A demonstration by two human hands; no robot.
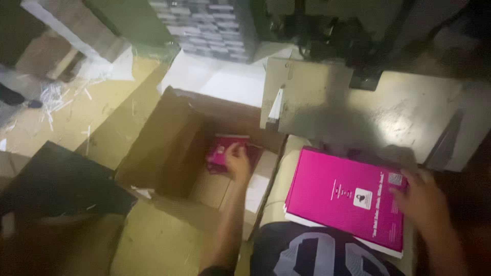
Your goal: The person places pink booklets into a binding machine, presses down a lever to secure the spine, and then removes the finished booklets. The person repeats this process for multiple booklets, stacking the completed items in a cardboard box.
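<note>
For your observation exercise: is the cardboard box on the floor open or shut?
Open. The cardboard box has its flaps spread outward, and the left hand reaches inside, touching pink items at its bottom.

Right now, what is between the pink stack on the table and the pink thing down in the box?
In the head view, the cardboard box's near wall and the left hand lie between the pink stack and the pink item in the box.
</note>
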